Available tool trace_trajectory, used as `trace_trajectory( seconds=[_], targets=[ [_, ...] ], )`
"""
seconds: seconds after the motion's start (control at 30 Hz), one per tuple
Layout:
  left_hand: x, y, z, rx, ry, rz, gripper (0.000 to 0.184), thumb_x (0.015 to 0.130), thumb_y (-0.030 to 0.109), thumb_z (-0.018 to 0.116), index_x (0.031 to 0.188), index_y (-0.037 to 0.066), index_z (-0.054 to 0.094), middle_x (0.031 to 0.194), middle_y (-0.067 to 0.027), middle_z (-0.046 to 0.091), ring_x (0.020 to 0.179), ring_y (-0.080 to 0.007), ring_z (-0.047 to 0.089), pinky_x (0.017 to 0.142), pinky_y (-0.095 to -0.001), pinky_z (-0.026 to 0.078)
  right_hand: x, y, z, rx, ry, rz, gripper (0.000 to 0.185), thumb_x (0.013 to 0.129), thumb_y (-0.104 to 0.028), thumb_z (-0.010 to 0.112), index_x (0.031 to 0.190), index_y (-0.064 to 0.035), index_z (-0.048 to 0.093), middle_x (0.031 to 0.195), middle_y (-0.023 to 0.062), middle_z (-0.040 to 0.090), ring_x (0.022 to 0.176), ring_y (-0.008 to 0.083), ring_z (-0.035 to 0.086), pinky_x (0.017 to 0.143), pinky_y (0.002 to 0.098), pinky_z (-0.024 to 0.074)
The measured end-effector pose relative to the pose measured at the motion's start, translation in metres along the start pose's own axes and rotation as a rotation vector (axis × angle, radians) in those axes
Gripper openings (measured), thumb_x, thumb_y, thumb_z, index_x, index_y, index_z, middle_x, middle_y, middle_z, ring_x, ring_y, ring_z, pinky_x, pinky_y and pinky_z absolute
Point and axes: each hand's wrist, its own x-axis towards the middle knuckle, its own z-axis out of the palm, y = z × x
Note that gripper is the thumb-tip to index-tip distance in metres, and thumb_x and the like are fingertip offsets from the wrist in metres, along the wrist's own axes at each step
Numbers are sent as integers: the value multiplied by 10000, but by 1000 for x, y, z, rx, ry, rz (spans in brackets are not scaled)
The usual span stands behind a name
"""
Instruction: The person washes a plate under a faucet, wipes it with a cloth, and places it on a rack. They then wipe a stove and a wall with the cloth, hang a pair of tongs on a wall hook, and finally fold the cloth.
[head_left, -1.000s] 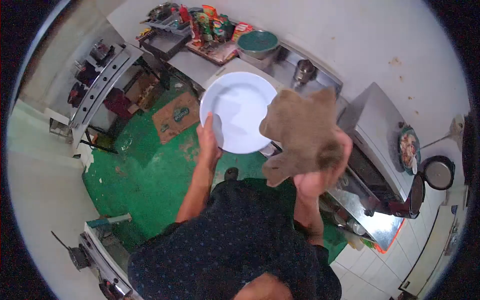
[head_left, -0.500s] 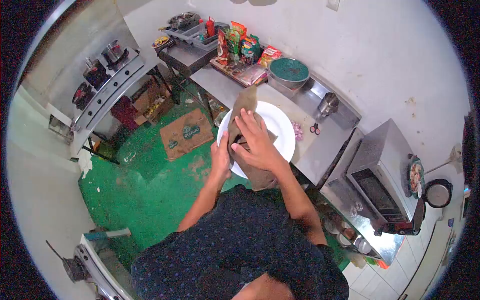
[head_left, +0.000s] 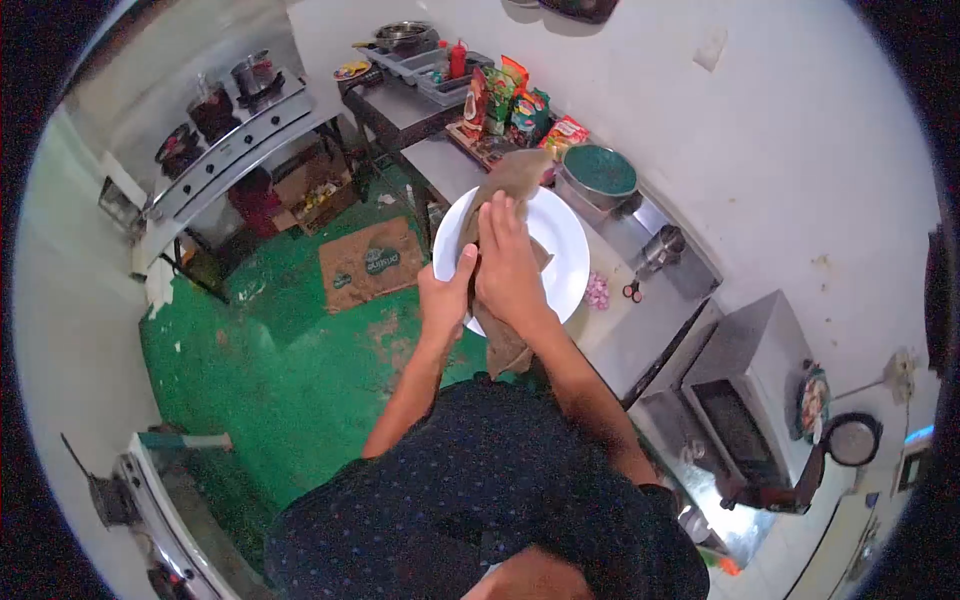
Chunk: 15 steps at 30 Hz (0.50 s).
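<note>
A white plate (head_left: 566,262) is held up in front of my body, tilted towards me. My left hand (head_left: 446,303) grips its left rim with the thumb on top; the fingers behind it are hidden. A brown-grey cloth (head_left: 518,176) lies across the plate, one end sticking up past the far rim and the other hanging below the near rim. My right hand (head_left: 510,265) presses the cloth against the plate, its fingers long and close together.
Beyond the plate runs a steel counter (head_left: 640,325) with chopped onions (head_left: 597,291), scissors (head_left: 632,291), a metal cup (head_left: 662,246), a green-topped basin (head_left: 598,172) and food packets (head_left: 527,115). A microwave (head_left: 745,400) stands at right. Flattened cardboard (head_left: 372,264) lies on the green floor.
My right hand has turned more upright on the cloth, its fingers drawn closer together. The cloth's far end has folded over to the right. The camera view has shifted slightly.
</note>
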Motion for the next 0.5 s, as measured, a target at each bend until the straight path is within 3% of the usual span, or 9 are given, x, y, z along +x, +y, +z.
trace_trajectory(
  seconds=[0.1, 0.2, 0.23, 0.33, 0.4, 0.5],
  targets=[
    [-1, 7, -6, -57, 58, -17, 289, 897, 245, 691, 946, -38, 663, 839, -6, 641, 741, -77, 552, 639, -250, 450, -11, 1, -12, 287, -276, -224, 458, 892, -67, 459, 1335, 47, 447, 1468, 247, 356, 1375, 393, 333, 1124, 538, 266],
    [-10, 17, -4, -119, 12, 47, 276, 886, 225, 700, 980, -32, 661, 873, -10, 642, 758, -83, 565, 647, -255, 457, -18, -2, -30, 408, -358, -311, 421, 885, -51, 462, 1300, 11, 497, 1444, 208, 410, 1362, 364, 367, 1120, 540, 281],
    [-9, 15, -3, -114, -5, 90, 255, 881, 212, 700, 978, -21, 665, 880, -11, 646, 760, -83, 572, 642, -250, 455, -15, -1, -36, 373, -399, -346, 447, 858, -47, 471, 1293, 51, 473, 1462, 238, 368, 1366, 386, 346, 1131, 536, 275],
    [-16, 22, 7, -40, 126, 51, 252, 889, 235, 695, 927, -13, 668, 825, -3, 632, 725, -71, 545, 624, -238, 441, -9, -7, -42, 209, -225, -322, 486, 869, -86, 502, 1328, 65, 448, 1444, 278, 369, 1352, 421, 353, 1137, 527, 250],
    [-14, 11, -1, 185, 170, 127, 317, 917, 297, 666, 888, -19, 666, 760, 12, 598, 677, -60, 495, 585, -243, 412, -4, -9, -43, 63, -159, -183, 564, 856, -132, 541, 1350, 102, 400, 1443, 318, 338, 1344, 455, 343, 1138, 519, 246],
    [-31, 31, 13, 191, 267, 51, 420, 945, 383, 616, 803, -12, 639, 668, 43, 531, 610, -58, 428, 527, -268, 368, -11, -4, -42, 23, -32, -11, 609, 846, -149, 557, 1364, 113, 372, 1438, 330, 334, 1346, 463, 336, 1129, 518, 259]
  ],
)
